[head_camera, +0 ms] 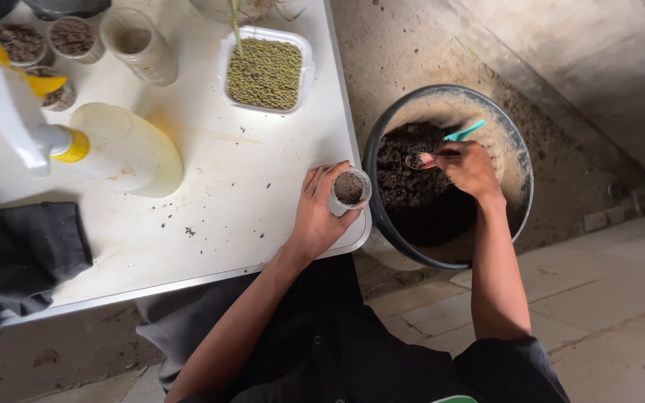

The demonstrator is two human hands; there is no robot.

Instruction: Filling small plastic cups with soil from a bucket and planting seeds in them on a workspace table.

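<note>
Filling step, by the look of it: left hand (316, 213) wraps its grip around the small clear plastic cup of soil (349, 190) at the white surface (210, 194) edge, right hand (469, 169) at 3 o'clock pinches a teal-handled spoon (442, 149) over the black soil bucket (448, 175); next move needs a level carry to the cup.

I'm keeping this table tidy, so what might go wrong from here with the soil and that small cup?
1. The small cup sits at the table's corner, gripped by the left hand; a nudge might tip it off.
2. The right hand holds a spoon over the soil bucket; soil carried across the gap may spill.
3. The spray bottle lies on its side and may roll.
</note>
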